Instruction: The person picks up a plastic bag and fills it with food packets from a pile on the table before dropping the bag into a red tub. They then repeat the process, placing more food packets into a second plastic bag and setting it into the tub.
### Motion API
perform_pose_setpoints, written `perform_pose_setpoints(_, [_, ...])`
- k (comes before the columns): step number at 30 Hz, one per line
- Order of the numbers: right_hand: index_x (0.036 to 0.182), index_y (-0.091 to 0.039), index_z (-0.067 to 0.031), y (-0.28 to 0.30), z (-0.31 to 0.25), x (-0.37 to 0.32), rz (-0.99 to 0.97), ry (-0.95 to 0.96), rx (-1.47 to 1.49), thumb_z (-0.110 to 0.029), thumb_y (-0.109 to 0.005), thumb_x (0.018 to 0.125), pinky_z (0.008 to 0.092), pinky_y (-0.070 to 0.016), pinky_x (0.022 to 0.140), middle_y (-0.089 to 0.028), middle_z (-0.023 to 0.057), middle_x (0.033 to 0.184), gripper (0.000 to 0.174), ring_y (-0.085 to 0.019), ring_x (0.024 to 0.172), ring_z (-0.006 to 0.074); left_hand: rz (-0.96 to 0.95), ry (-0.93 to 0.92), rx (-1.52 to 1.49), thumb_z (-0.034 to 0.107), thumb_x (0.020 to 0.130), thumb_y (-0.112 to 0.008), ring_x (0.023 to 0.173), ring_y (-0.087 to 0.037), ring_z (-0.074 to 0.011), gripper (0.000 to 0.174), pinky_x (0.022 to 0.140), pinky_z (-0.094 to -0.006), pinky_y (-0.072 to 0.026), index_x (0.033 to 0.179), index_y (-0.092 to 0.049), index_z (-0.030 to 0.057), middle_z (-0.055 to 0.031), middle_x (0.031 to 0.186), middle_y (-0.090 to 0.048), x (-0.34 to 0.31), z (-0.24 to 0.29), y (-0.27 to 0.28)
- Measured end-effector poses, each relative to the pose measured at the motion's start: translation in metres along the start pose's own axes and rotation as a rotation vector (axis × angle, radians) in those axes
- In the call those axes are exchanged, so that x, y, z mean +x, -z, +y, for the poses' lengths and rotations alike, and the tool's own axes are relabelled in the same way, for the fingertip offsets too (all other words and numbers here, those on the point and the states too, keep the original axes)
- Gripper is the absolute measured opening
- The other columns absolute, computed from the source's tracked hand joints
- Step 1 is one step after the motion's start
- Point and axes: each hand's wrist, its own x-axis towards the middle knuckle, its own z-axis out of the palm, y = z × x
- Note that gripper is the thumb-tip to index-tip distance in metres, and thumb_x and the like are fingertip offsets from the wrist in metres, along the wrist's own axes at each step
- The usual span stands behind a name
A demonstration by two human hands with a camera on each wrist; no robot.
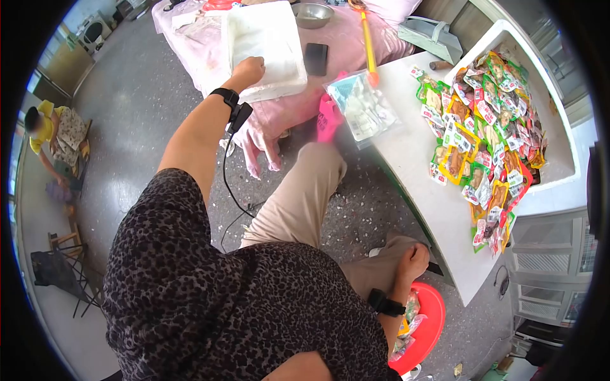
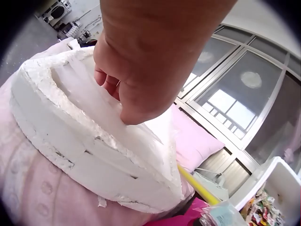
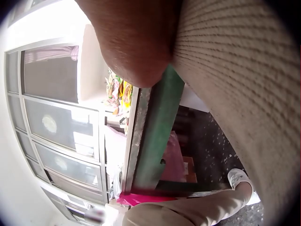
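Observation:
My left hand (image 1: 250, 71) is over the white foam box (image 1: 270, 94) on the pink-covered surface. In the left wrist view its fingers curl inward, and the thumb tip meets the translucent plastic (image 2: 89, 96) lining the box, which it appears to pinch. My right hand (image 1: 414, 260) rests on my right knee, loosely curled with nothing in it, beside the table edge. In the right wrist view only part of that hand (image 3: 136, 52) shows, against the ribbed trouser leg (image 3: 235, 84); its fingers are hidden.
On the white table (image 1: 406, 136) lie many small snack packets (image 1: 483, 140), spilling from a white bin (image 1: 565, 152). A clear bag of white sachets (image 1: 368, 114) sits at its corner. A red basin (image 1: 432, 320) stands low right. A dark phone-like slab (image 1: 316, 58) and metal bowl (image 1: 312, 15) lie beyond.

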Motion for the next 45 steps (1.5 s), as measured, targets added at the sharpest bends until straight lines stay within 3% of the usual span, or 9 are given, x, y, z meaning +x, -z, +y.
perform_pose_setpoints(7, [0.076,-0.053,-0.0013,0.0,-0.005,0.002,0.016,0.004,-0.011,-0.005,-0.049,0.065,0.038,-0.0403,0.07,-0.055,0.0136,0.079,0.012,-0.052,0.076,0.0295,0.026,-0.024,-0.268,0.024,0.07,-0.053,0.067,-0.054,-0.025,0.022,0.062,-0.0339,-0.0416,0.077,-0.054,0.0033,-0.0124,0.072,-0.057,-0.009,0.018,0.029])
perform_pose_setpoints(10, [0.077,-0.053,-0.0017,-0.001,-0.003,0.002,0.016,0.001,0.002,-0.006,-0.05,0.065,0.0381,-0.0401,0.071,-0.055,0.0135,0.079,0.013,-0.052,0.076,0.0298,0.0,-0.04,-0.582,0.02,0.072,-0.056,0.054,-0.043,-0.0105,0.018,0.05,-0.025,-0.0359,0.07,-0.051,0.0034,-0.0017,0.058,-0.048,-0.033,0.048,0.048])
perform_pose_setpoints(15, [0.082,-0.053,-0.0017,0.002,-0.003,0.003,-0.004,-0.075,0.079,-0.01,-0.052,0.071,0.0338,-0.0413,0.068,-0.055,0.0123,0.08,0.014,-0.053,0.074,0.0267,-0.287,-0.153,-1.165,0.016,0.074,-0.055,0.053,-0.038,-0.0047,0.012,0.047,-0.0186,-0.032,0.068,-0.051,0.0067,0.0041,0.058,-0.044,-0.09,0.102,0.056])
perform_pose_setpoints(18, [0.085,-0.053,-0.0012,0.022,-0.04,0.026,-0.098,-0.374,0.465,-0.013,-0.052,0.075,0.0282,-0.042,0.065,-0.056,0.009,0.079,0.015,-0.054,0.075,0.019,-0.45,-0.115,-1.348,0.014,0.074,-0.055,0.051,-0.038,-0.0039,0.011,0.047,-0.0175,-0.0319,0.069,-0.049,0.0075,0.0045,0.059,-0.045,-0.143,0.148,0.058])
perform_pose_setpoints(19, [0.086,-0.053,-0.0008,0.03,-0.054,0.035,-0.114,-0.328,0.551,-0.013,-0.052,0.076,0.0259,-0.0422,0.064,-0.056,0.0077,0.079,0.015,-0.054,0.075,0.0163,-0.514,-0.142,-1.376,0.014,0.074,-0.055,0.052,-0.039,-0.0036,0.01,0.048,-0.0168,-0.0318,0.069,-0.049,0.0081,0.0044,0.06,-0.046,-0.157,0.16,0.055])
perform_pose_setpoints(26, [0.093,-0.049,-0.0018,0.032,-0.131,0.056,-0.403,-0.535,1.349,-0.013,-0.051,0.078,0.0221,-0.043,0.058,-0.052,0.0042,0.082,0.019,-0.051,0.069,0.0104,-0.791,-0.259,-1.304,0.013,0.076,-0.055,0.054,-0.038,-0.0012,0.014,0.047,-0.0161,-0.0305,0.066,-0.046,0.0087,0.0058,0.061,-0.045,-0.246,0.232,-0.006])
perform_pose_setpoints(32, [0.087,-0.05,-0.0034,0.019,-0.128,0.047,-0.5,-0.722,1.465,-0.018,-0.05,0.078,0.0221,-0.0422,0.055,-0.051,0.0021,0.079,0.018,-0.049,0.066,0.009,-0.855,-0.331,-1.129,0.013,0.076,-0.056,0.06,-0.041,-0.0019,0.015,0.052,-0.0166,-0.0329,0.067,-0.046,0.0064,0.0036,0.064,-0.047,-0.271,0.254,-0.009])
perform_pose_setpoints(38, [0.078,-0.05,-0.0053,0.026,-0.12,0.047,-0.5,-0.791,1.47,-0.016,-0.049,0.078,0.0231,-0.0415,0.055,-0.051,0.0005,0.071,0.01,-0.049,0.064,0.0087,-0.901,-0.526,-1.255,0.014,0.074,-0.058,0.061,-0.043,-0.0047,0.014,0.053,-0.0194,-0.0353,0.067,-0.048,0.006,0.0019,0.065,-0.047,-0.271,0.259,-0.03])
perform_pose_setpoints(45, [0.076,-0.05,-0.0059,0.03,-0.103,0.049,-0.392,-0.839,1.666,-0.012,-0.046,0.078,0.0225,-0.0416,0.057,-0.054,0.0028,0.072,0.008,-0.051,0.065,0.0102,-0.898,-0.41,-1.205,0.016,0.074,-0.056,0.06,-0.046,-0.0069,0.015,0.054,-0.021,-0.0372,0.067,-0.047,0.0057,-0.0006,0.064,-0.048,-0.257,0.268,-0.014])
